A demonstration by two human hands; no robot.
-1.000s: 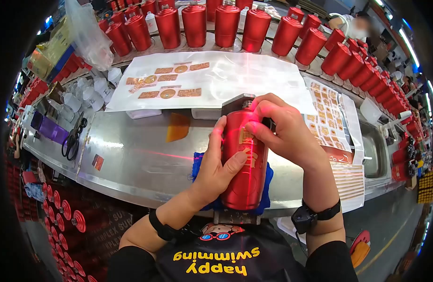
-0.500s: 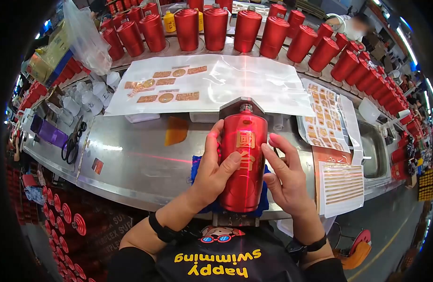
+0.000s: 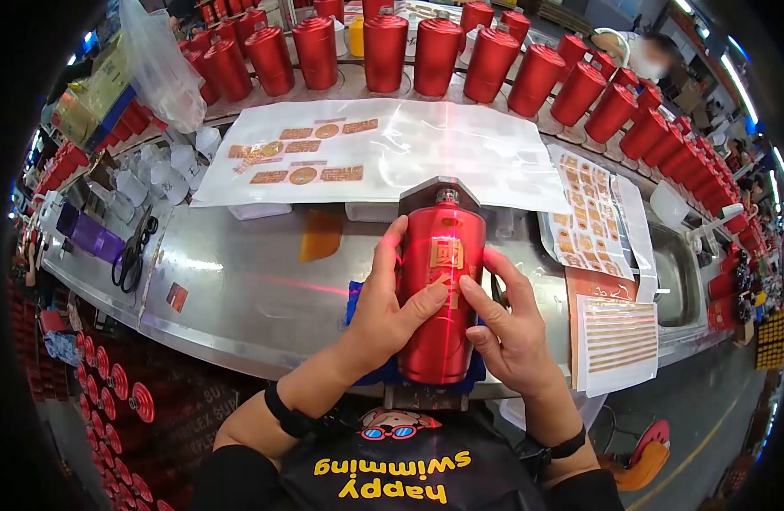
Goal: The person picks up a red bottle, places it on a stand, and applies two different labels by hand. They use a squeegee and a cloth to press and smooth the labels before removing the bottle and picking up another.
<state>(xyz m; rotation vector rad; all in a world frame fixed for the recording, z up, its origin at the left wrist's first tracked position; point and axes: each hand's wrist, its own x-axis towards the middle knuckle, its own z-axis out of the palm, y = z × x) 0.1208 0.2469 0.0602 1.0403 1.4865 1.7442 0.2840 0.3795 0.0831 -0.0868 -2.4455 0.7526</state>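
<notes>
Rear bottles (image 3: 439,55) in new spots beyond front bottle (image 3: 434,349)

right hand (image 3: 513,339) lowered from top of held bottle (image 3: 437,345) to its side; row of bottles (image 3: 385,55) shifted along

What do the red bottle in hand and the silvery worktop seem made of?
Red, shouldered bottle: seemingly coated glass, ceramic or metal, unclear which; satin sheen, soft highlights.
Broad, silvery metal worktop: probably stainless steel, lightly polished, judging by blurred reflections.

Bottle (image 3: 433,341) likely on cloth (image 3: 355,296), before sheet (image 3: 451,149)
</notes>
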